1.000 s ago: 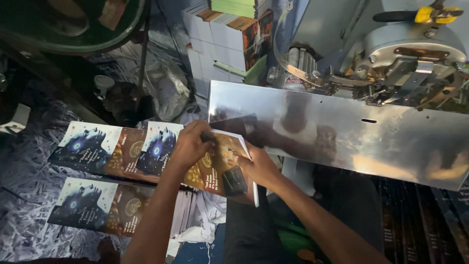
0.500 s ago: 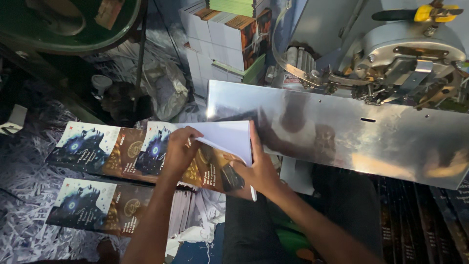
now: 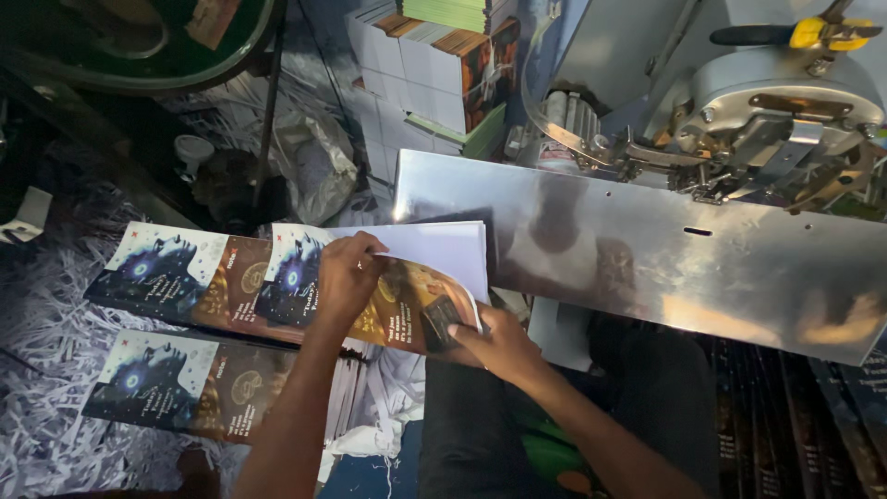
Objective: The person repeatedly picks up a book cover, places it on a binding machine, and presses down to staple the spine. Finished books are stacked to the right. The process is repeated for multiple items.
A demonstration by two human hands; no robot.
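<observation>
Far to the left, the floor is deep in shredded paper trimmings [image 3: 37, 407], pale and tangled. On them lie two stacks of flat printed covers: one stack [image 3: 176, 277] higher up, showing a dark blue picture beside a brown panel, and a second stack [image 3: 185, 388] nearer me, the same design. Both look untouched for now, so as far as I can judge most of the work is still waiting there.

Next along, the left hand [image 3: 346, 282] presses down on the cover being handled [image 3: 388, 305], fingers curled over its upper edge where a white inner sheet [image 3: 434, 249] stands lifted and folded back. That cover lies just beside the upper stack, overlapping it, with its right end reaching toward the metal plate. The hand is gripping the fold rather than resting loose, though how tightly I cannot tell.

The right hand [image 3: 499, 342] comes in from below and holds the cover's lower right corner, fingers closed on its edge, near a small dark patch printed there.

To the right, the long shiny metal plate [image 3: 665, 268] of the machine [image 3: 785, 111] carries nothing; no cover is on it yet. Behind, bundled white piles [image 3: 416, 74] are stacked against the wall. I would say this piece is only partway folded.
</observation>
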